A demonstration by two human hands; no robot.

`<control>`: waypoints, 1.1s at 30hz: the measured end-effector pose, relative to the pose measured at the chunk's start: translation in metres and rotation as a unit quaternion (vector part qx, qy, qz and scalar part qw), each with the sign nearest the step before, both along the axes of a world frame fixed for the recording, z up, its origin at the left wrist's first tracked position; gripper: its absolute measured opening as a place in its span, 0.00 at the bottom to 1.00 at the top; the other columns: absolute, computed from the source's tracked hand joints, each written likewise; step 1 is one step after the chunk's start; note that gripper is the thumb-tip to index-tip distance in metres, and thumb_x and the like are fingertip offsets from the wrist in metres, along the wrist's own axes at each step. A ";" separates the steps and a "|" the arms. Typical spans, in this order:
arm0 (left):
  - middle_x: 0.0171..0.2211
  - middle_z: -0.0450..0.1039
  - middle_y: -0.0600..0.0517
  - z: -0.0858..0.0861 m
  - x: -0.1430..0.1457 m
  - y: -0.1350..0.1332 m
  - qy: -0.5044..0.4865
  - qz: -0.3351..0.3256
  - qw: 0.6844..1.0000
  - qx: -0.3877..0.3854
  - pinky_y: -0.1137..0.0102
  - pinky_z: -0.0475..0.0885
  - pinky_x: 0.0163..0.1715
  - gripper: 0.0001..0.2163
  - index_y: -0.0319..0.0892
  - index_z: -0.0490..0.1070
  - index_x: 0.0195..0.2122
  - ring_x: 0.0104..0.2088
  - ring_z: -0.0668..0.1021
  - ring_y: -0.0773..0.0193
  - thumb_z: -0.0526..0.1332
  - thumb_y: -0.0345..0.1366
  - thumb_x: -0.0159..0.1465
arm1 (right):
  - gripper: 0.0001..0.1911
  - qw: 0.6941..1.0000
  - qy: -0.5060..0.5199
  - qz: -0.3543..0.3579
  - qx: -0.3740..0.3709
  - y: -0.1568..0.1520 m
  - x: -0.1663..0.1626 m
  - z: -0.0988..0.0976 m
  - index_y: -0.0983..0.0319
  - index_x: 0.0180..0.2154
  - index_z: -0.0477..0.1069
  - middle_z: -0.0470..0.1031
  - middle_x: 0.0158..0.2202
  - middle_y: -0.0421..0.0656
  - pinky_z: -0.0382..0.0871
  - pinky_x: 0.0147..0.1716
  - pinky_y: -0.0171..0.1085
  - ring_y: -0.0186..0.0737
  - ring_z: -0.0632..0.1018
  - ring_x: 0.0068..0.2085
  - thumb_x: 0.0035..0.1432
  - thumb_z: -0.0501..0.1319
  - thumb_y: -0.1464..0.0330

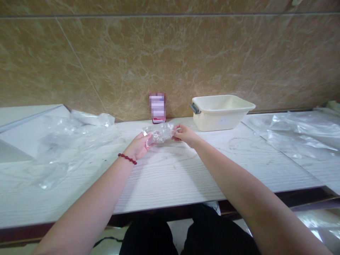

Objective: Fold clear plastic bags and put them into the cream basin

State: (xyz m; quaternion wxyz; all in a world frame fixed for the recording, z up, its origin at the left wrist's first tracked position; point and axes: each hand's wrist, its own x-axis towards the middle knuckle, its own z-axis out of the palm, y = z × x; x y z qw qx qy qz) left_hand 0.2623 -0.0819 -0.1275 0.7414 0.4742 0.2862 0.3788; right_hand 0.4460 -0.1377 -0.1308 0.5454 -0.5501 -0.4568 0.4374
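Note:
Between my two hands, just above the white wood-grain table point(170, 177), is a crumpled clear plastic bag point(160, 134). My left hand point(140, 146) grips its left end, thumb on top, with a dark red bead bracelet point(127, 158) on that wrist. At the other end, my right hand point(184, 135) pinches the plastic between bent fingers. Whether anything lies inside the bag, I cannot tell. Right behind it a phone point(158, 108) leans upright against the wall, its screen blurred.
A cream plastic bin point(219, 117) with a grey handle stands behind my right hand. Clear plastic point(82, 131) is heaped at the left by a white panel or box point(23, 131). More plastic sheeting point(300, 131) covers the right side. A brown marbled wall point(170, 56) rises behind the table.

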 end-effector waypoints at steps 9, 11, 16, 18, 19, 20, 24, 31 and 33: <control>0.33 0.72 0.48 0.001 -0.002 0.002 -0.022 -0.008 0.999 -0.027 0.70 0.72 0.31 0.08 0.37 0.67 0.34 0.31 0.75 0.66 0.52 0.23 0.56 | 0.23 0.994 0.068 0.046 0.065 -0.002 0.004 0.004 0.54 0.43 0.55 0.67 0.31 0.35 0.67 0.25 0.30 0.27 0.72 0.24 0.44 0.50 0.78; 0.32 0.73 0.48 0.001 -0.002 0.002 -0.020 -0.009 0.999 -0.028 0.71 0.72 0.31 0.08 0.36 0.67 0.34 0.31 0.75 0.66 0.52 0.23 0.56 | 0.20 0.992 0.114 0.029 0.053 -0.003 0.005 0.008 0.54 0.43 0.54 0.67 0.31 0.36 0.67 0.25 0.33 0.28 0.72 0.23 0.46 0.48 0.76; 0.32 0.73 0.47 -0.001 -0.001 0.000 -0.002 -0.033 0.999 -0.026 0.71 0.72 0.30 0.07 0.36 0.67 0.34 0.31 0.75 0.65 0.53 0.23 0.55 | 0.11 0.985 0.168 -0.023 -0.039 -0.002 0.001 0.011 0.60 0.38 0.56 0.69 0.28 0.41 0.68 0.24 0.35 0.31 0.71 0.23 0.54 0.47 0.61; 0.33 0.73 0.47 -0.002 -0.001 -0.001 0.007 -0.049 0.998 -0.026 0.70 0.72 0.30 0.08 0.37 0.67 0.35 0.31 0.75 0.65 0.53 0.23 0.55 | 0.12 0.987 0.142 -0.031 -0.062 -0.001 -0.001 0.008 0.62 0.33 0.59 0.70 0.27 0.42 0.67 0.23 0.33 0.31 0.72 0.24 0.53 0.49 0.60; 0.33 0.73 0.46 -0.002 0.000 -0.002 0.011 -0.056 0.998 -0.027 0.70 0.72 0.31 0.09 0.37 0.67 0.35 0.31 0.75 0.64 0.54 0.23 0.55 | 0.11 0.990 0.121 -0.043 -0.065 0.000 -0.002 0.006 0.63 0.31 0.61 0.70 0.26 0.42 0.67 0.22 0.32 0.31 0.72 0.24 0.53 0.50 0.60; 0.34 0.73 0.46 -0.002 0.000 -0.003 0.013 -0.061 0.998 -0.028 0.69 0.72 0.31 0.09 0.37 0.67 0.36 0.32 0.75 0.64 0.54 0.23 0.55 | 0.11 0.992 0.096 -0.059 -0.065 0.002 -0.003 0.003 0.63 0.29 0.62 0.70 0.26 0.42 0.65 0.21 0.31 0.31 0.71 0.24 0.53 0.51 0.61; 0.32 0.73 0.46 -0.002 0.002 -0.004 0.012 -0.062 0.997 -0.039 0.68 0.72 0.31 0.09 0.36 0.67 0.35 0.30 0.75 0.63 0.53 0.23 0.54 | 0.12 0.993 -0.020 -0.107 -0.042 0.010 -0.003 -0.009 0.63 0.24 0.63 0.69 0.22 0.40 0.59 0.15 0.27 0.27 0.68 0.18 0.52 0.52 0.61; 0.22 0.70 0.52 -0.003 0.009 -0.003 0.060 0.079 0.994 -0.042 0.76 0.66 0.16 0.05 0.37 0.66 0.29 0.20 0.72 0.69 0.55 0.34 0.54 | 0.10 0.996 0.012 -0.083 -0.029 0.010 -0.009 -0.006 0.63 0.24 0.61 0.68 0.20 0.39 0.63 0.18 0.28 0.27 0.68 0.18 0.53 0.52 0.65; 0.19 0.67 0.55 -0.005 0.011 -0.003 0.072 0.131 0.989 -0.008 0.77 0.64 0.15 0.07 0.39 0.65 0.28 0.17 0.70 0.71 0.57 0.37 0.53 | 0.09 0.995 0.025 -0.085 -0.034 0.008 -0.013 -0.003 0.63 0.24 0.60 0.67 0.20 0.39 0.64 0.19 0.29 0.27 0.69 0.18 0.54 0.51 0.66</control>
